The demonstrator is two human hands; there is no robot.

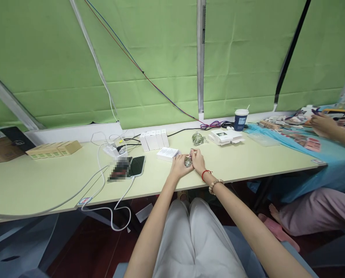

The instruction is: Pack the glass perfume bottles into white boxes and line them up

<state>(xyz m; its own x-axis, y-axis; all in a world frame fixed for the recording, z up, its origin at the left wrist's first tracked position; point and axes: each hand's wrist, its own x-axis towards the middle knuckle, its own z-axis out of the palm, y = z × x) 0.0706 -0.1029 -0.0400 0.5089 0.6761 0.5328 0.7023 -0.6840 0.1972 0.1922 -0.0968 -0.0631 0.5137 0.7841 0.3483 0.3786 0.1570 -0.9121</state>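
Note:
Both my hands are together near the table's front edge. My left hand (178, 166) is closed around a small, round, clear glass-like object (187, 161). The fingers of my right hand (198, 161) pinch at the upper right side of this object, where a small pinkish bit shows; what exactly they grip is too small to tell. Just behind my left hand lies a white printed box (168, 153). Farther back, a greenish, round, clear thing (197, 138) stands on the table with small bits beside it.
White boxes (154, 140) stand in a row behind. An opened white carton (225, 136) and a dark blue cup (241, 120) are to the right. Leftward lie a phone (137, 166), white cables and a power strip (114, 150). At far right, another person's hands (324, 123) work above a blue-covered table.

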